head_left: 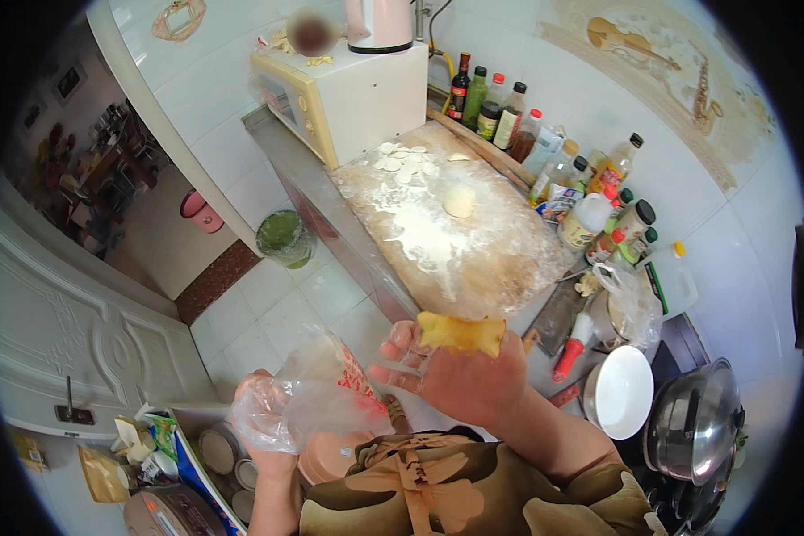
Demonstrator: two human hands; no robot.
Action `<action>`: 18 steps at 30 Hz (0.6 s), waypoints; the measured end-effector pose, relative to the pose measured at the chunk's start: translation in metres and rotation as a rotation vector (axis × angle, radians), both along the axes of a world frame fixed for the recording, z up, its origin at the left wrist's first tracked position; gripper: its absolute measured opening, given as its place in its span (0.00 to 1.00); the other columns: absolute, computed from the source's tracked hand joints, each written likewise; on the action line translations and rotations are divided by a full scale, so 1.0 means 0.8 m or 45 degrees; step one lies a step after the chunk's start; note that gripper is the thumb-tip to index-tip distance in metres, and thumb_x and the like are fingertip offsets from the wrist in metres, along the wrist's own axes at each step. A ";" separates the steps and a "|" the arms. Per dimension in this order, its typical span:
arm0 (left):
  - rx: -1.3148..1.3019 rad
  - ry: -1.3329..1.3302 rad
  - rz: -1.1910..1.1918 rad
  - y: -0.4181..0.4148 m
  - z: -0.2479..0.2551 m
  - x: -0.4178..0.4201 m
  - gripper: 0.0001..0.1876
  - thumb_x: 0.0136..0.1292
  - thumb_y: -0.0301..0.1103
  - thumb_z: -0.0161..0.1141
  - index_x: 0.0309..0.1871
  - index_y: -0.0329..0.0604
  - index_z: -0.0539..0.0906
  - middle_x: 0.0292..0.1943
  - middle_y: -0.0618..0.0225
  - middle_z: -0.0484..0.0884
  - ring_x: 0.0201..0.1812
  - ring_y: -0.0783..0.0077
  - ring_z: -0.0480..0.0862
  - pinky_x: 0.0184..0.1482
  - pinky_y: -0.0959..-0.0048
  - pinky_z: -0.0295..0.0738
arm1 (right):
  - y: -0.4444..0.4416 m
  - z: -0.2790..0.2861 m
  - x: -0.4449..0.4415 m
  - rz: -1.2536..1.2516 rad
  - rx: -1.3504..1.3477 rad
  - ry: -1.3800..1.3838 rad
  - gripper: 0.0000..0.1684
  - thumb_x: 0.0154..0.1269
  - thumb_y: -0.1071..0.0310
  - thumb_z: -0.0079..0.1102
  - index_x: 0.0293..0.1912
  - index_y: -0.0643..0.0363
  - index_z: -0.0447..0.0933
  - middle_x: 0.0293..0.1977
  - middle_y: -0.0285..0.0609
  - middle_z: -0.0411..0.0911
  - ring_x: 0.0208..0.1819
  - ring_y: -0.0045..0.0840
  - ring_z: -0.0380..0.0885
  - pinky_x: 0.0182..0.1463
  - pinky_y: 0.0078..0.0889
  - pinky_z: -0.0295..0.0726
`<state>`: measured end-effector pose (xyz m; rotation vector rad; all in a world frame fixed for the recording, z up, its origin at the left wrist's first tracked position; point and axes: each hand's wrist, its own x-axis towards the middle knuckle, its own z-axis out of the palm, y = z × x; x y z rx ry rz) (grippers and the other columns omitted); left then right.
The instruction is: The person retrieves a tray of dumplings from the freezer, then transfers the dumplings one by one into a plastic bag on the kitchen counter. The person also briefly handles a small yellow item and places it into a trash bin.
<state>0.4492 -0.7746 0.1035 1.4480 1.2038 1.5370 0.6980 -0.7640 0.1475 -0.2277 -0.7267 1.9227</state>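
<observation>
My left hand [264,409] is closed around the top of a clear plastic bag [321,395] with red printing. My right hand [476,382] is raised, palm up, with a yellowish eaten-down apple core [461,334] across it near the thumb; the other fingers are spread and look dusted with flour. Beyond the hands lies a wooden board [509,268] covered in flour. A ball of dough [459,201] rests on it, and several flat dough pieces [405,163] lie towards its far end. Along the board's far right side is a wooden rolling pin [486,151].
A microwave oven [375,87] stands at the counter's far end. Bottles [509,117] line the wall. To the right are a cleaver [557,315], a white bowl [618,393] and a lidded steel pot [693,422]. A lined bin [285,239] stands on the floor at left.
</observation>
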 end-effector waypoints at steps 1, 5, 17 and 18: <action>0.013 -0.020 -0.013 0.011 0.002 -0.011 0.06 0.61 0.28 0.58 0.35 0.44 0.70 0.30 0.76 0.68 0.31 0.82 0.67 0.34 0.82 0.64 | 0.008 0.015 -0.011 -0.037 0.084 -0.377 0.30 0.64 0.47 0.54 0.58 0.58 0.70 0.55 0.44 0.69 0.62 0.35 0.64 0.70 0.47 0.54; -0.013 0.066 0.056 0.050 0.001 -0.050 0.05 0.61 0.28 0.57 0.34 0.43 0.70 0.30 0.75 0.68 0.31 0.82 0.67 0.33 0.81 0.64 | 0.031 0.057 -0.063 0.260 0.351 -0.110 0.26 0.62 0.51 0.60 0.52 0.58 0.70 0.54 0.45 0.70 0.60 0.34 0.67 0.66 0.39 0.59; -0.165 -0.200 0.480 0.165 -0.006 -0.133 0.12 0.42 0.31 0.64 0.26 0.40 0.71 0.26 0.70 0.69 0.29 0.75 0.68 0.33 0.76 0.64 | 0.169 0.068 -0.194 0.513 0.773 0.173 0.31 0.50 0.51 0.70 0.46 0.63 0.73 0.47 0.48 0.74 0.50 0.35 0.71 0.55 0.36 0.67; -0.180 -0.143 0.549 0.176 -0.006 -0.140 0.12 0.42 0.32 0.64 0.26 0.40 0.71 0.27 0.70 0.70 0.30 0.75 0.69 0.34 0.76 0.65 | 0.189 0.069 -0.201 0.538 0.791 0.189 0.31 0.50 0.51 0.70 0.46 0.63 0.73 0.47 0.47 0.74 0.50 0.36 0.71 0.55 0.36 0.67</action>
